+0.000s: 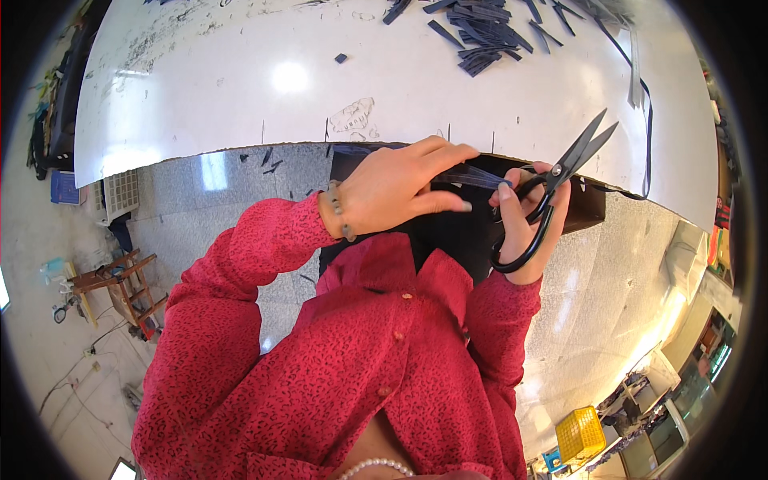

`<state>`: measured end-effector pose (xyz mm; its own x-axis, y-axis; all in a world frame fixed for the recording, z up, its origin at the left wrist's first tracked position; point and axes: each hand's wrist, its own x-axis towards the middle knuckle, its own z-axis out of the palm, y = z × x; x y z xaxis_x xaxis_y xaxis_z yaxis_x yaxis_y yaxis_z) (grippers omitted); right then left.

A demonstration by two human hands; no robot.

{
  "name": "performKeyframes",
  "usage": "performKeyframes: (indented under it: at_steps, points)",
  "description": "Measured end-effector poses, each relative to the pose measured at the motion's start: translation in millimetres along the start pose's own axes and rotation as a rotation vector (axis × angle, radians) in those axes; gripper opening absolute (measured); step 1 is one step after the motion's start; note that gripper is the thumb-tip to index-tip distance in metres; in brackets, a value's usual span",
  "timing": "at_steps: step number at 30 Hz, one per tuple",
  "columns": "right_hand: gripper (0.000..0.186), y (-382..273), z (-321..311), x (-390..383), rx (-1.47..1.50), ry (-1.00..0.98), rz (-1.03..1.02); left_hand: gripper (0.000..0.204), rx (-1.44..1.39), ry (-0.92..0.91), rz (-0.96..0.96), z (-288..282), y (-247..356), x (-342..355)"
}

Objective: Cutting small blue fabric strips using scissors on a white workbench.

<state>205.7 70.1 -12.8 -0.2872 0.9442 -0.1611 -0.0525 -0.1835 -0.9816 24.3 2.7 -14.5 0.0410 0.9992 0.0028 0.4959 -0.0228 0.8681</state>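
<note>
My right hand (pixel 528 228) holds a pair of scissors (pixel 570 166) with black handles. The handle loops lie around its fingers, and the slightly parted blades point up and to the right over the table edge. Thumb and fingertips of the same hand pinch the narrow end of a clear, bluish plastic strip (pixel 478 176). To the left, my left hand (pixel 400 188) is stretched out above the strip, thumb apart from the fingers. Its palm side is hidden, along with part of the strip. On the white table (pixel 200 96), a pile of short dark strips (pixel 484 32) lies at the far side.
A thin black cord (pixel 648 136) hangs over the table's right edge near a clear strip (pixel 636 72). A small dark scrap (pixel 341 58) lies alone on the tabletop. A wooden stool (pixel 120 288) stands at left on the floor; a yellow basket (pixel 582 434) is at lower right.
</note>
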Motion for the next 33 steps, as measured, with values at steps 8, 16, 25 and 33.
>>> performKeyframes:
  at_steps: [8,16,25,33]
  points:
    - [0.048,-10.9,5.3,-8.9,-0.213,-0.043,-0.080,0.033,-0.063,0.094,-0.001,23.0,3.8,-1.6]
    - [0.048,-5.6,2.4,-10.3,-0.250,-0.028,-0.087,0.022,-0.024,0.127,0.025,19.2,-1.9,-12.2]
    - [0.047,-0.9,1.7,-8.0,-0.209,-0.017,-0.027,0.011,-0.014,0.219,0.056,17.4,-4.8,-13.1]
    - [0.048,2.1,1.5,-4.1,-0.202,0.009,-0.003,0.016,-0.463,0.128,-0.237,7.3,-5.4,-10.9]
